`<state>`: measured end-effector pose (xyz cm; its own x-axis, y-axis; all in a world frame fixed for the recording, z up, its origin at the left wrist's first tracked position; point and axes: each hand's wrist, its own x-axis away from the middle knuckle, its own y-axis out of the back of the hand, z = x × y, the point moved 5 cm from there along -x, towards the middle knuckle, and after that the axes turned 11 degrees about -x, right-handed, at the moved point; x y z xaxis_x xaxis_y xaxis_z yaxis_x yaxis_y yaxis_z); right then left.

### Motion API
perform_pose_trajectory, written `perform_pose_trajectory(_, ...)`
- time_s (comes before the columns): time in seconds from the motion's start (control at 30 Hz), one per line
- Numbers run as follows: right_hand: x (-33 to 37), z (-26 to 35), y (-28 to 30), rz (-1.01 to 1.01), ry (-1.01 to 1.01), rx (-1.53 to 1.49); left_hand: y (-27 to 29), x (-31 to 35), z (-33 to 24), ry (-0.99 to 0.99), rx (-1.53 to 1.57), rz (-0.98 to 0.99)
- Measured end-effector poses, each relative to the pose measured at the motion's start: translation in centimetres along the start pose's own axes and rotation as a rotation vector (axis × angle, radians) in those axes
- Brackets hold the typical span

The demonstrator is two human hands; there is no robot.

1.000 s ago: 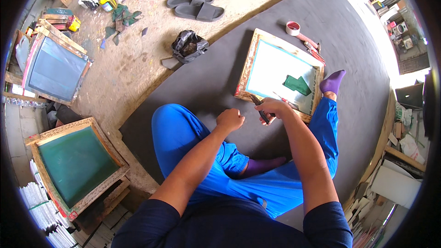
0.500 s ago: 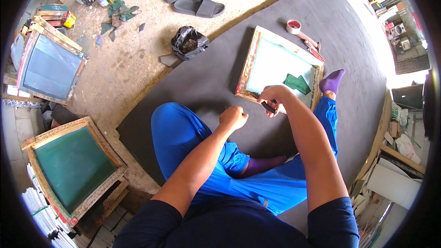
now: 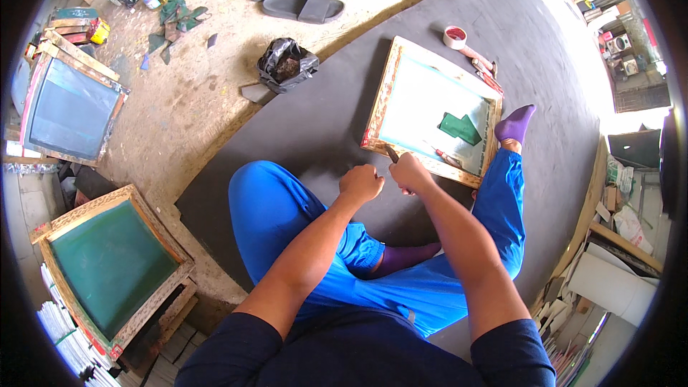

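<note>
My right hand (image 3: 410, 173) is closed round a dark tool (image 3: 391, 154) whose end sticks up past the fingers; its kind is unclear. Just left of it, my left hand (image 3: 361, 183) is curled into a fist, and whatever it may hold is hidden. Both hands are over the dark mat, at the near left corner of a wooden screen frame (image 3: 380, 93) with pale mesh. Inside that frame rest a green flat piece (image 3: 460, 128) and a slim reddish-handled tool (image 3: 449, 159), beside the near rail.
Beyond the frame are a tape roll (image 3: 454, 37) and a hammer (image 3: 476, 57). A black plastic bag (image 3: 287, 66) and dark slides (image 3: 302, 7) are on the floor. More framed screens (image 3: 115, 265) lean at the left. My purple-socked foot (image 3: 514, 123) is beside the frame.
My right hand has moved left and nearer to me, with the dark tool turned upward. The reddish-handled tool now shows. My left hand stays in a fist with little movement.
</note>
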<state>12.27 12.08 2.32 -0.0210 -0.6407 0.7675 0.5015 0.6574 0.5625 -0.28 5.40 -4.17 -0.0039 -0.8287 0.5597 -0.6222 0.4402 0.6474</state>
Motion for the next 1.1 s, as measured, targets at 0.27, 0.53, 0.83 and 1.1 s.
perform_pose_trajectory(0.27,-0.2,-2.8,-3.4,-0.279,0.103,-0.022,0.8,0.2,0.6,0.073,-0.035,-0.043)
perform_pose_trajectory(0.53,-2.3,-6.8,-5.6,-0.138,0.181,-0.355,1.3,0.6,0.6,0.05,0.033,-0.164)
perform_pose_trajectory(0.83,-2.9,-5.8,-4.2,-0.001,0.191,-0.498,0.8,0.2,0.7,-0.051,0.087,-0.26)
perform_pose_trajectory(1.1,-2.4,-3.3,-1.4,-0.019,0.217,-0.194,0.8,0.0,0.9,-0.062,0.129,-0.244)
